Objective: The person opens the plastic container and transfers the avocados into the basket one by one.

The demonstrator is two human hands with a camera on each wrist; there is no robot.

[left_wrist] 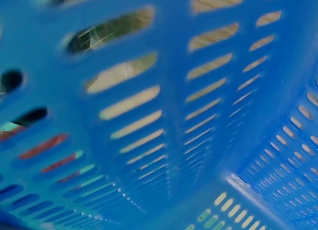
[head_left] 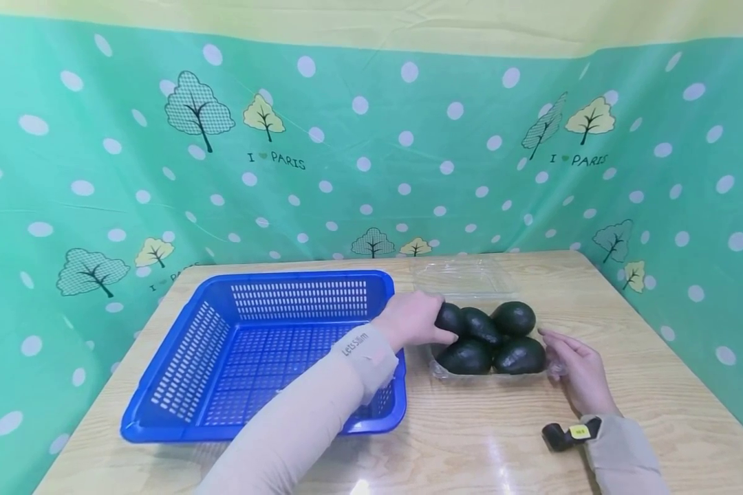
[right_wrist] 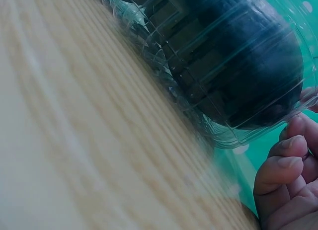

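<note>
Several dark avocados (head_left: pixel 520 355) lie in a clear plastic container (head_left: pixel 461 375) right of the blue basket. My left hand (head_left: pixel 413 317) reaches across the basket's right rim and grips the avocado (head_left: pixel 449 319) at the container's back left, its fingertips partly hidden behind the fruit. At the container's right end, my right hand (head_left: pixel 574 364) pinches the plastic edge. The right wrist view shows its curled fingers (right_wrist: pixel 288 168) at the rim, beside a dark avocado (right_wrist: pixel 243 56) seen through the ribbed plastic wall. Only slotted basket wall (left_wrist: pixel 174 111) fills the left wrist view.
A blue slotted basket (head_left: pixel 309 275) stands on the left of the wooden table (head_left: pixel 464 440), no fruit visible inside. Behind the avocados lies a clear plastic lid (head_left: pixel 464 275). A green dotted curtain (head_left: pixel 402 172) hangs along the back and sides.
</note>
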